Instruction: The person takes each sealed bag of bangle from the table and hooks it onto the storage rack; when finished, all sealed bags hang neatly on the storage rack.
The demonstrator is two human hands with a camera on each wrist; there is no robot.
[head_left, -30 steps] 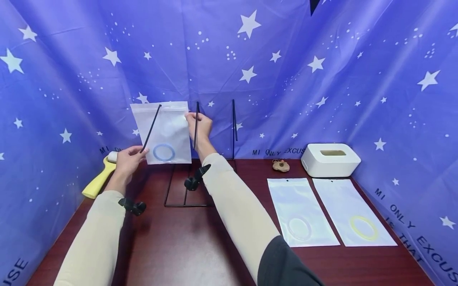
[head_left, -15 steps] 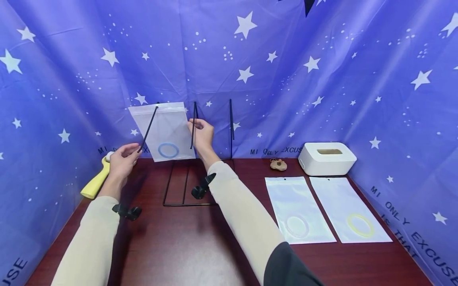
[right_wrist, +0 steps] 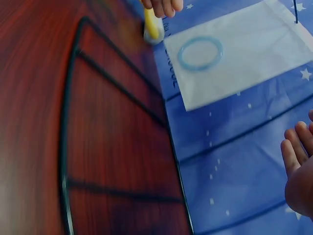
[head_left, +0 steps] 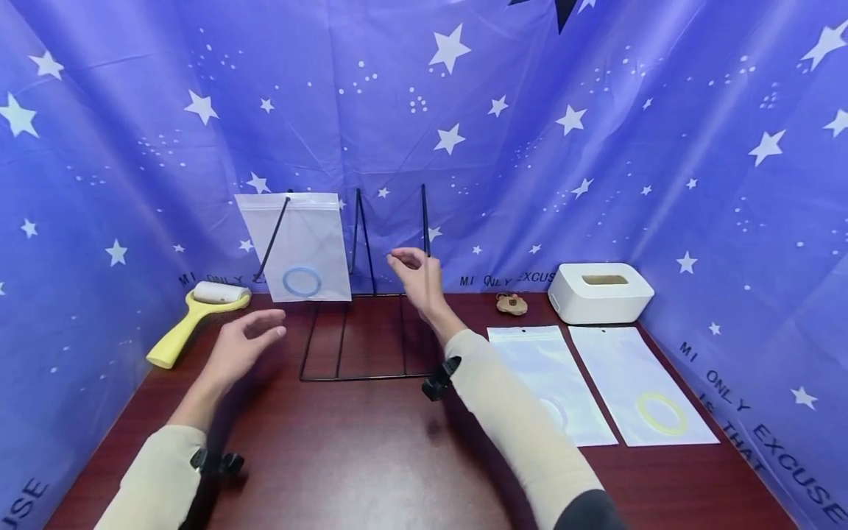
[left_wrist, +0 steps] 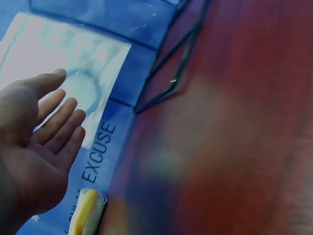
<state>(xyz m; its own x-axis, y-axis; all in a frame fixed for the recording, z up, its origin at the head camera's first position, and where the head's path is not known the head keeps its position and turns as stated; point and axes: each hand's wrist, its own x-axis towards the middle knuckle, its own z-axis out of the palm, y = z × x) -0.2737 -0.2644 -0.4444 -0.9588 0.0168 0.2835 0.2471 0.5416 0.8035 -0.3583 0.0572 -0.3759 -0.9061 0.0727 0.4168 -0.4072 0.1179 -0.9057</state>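
A white zip pouch (head_left: 314,239) hangs from the left prong (head_left: 273,239) of a black wire rack (head_left: 358,379). A blue ring (head_left: 301,269) shows near the pouch's bottom. My left hand (head_left: 241,350) is below and left of the pouch, apart from it, fingers loosely bent and holding nothing. In the left wrist view, that hand (left_wrist: 39,142) has its fingers spread, overlapping the pouch only in sight. My right hand (head_left: 420,283) is in front of the rack's right side, fingers relaxed with nothing in them. The right wrist view catches only part of this hand (right_wrist: 301,161).
On the right of the table lie two more white pouches, one with a pale ring (head_left: 530,361) and one with a yellow ring (head_left: 609,368). Behind them stand a white tissue box (head_left: 603,313) and a small tan object (head_left: 511,304). A yellow-handled lint roller (head_left: 179,335) is at left.
Both hands have left the pouch, which now hangs by itself from the left prong. My left hand has moved down and back; my right hand has moved right and down.
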